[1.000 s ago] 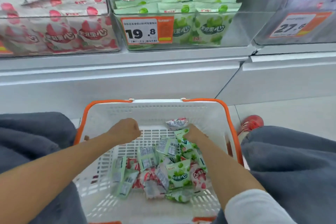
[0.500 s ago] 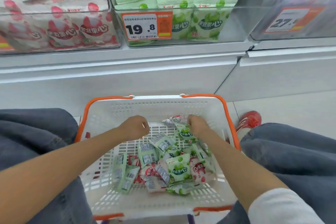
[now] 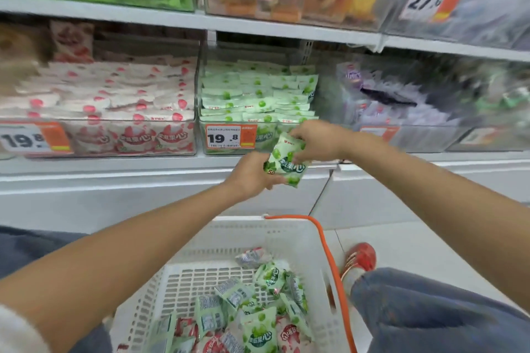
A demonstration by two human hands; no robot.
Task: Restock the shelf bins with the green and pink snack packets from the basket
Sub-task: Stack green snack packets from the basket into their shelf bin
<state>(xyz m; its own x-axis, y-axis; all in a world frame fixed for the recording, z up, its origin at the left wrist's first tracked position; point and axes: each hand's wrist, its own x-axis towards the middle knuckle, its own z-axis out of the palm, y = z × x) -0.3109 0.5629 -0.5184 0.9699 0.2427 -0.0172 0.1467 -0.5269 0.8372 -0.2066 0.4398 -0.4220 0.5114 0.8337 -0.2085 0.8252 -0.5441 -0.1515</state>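
Both my hands hold one green snack packet (image 3: 285, 162) in the air, just in front of the clear bin of green packets (image 3: 258, 97). My left hand (image 3: 251, 173) grips its lower left side and my right hand (image 3: 314, 142) pinches its top right edge. Left of that bin stands the clear bin of pink packets (image 3: 114, 103). Below, the white basket (image 3: 229, 233) with an orange handle holds several green and pink packets (image 3: 252, 315).
The white shelf ledge (image 3: 143, 172) runs under the bins. A bin of purple packets (image 3: 401, 106) sits to the right. An upper shelf carries more bins and price tags. My knees in jeans flank the basket, and a red shoe (image 3: 360, 258) rests on the floor.
Both hands have risen out of the basket to the shelf, carrying a green packet between them. The view has tilted upward, showing the upper shelf.
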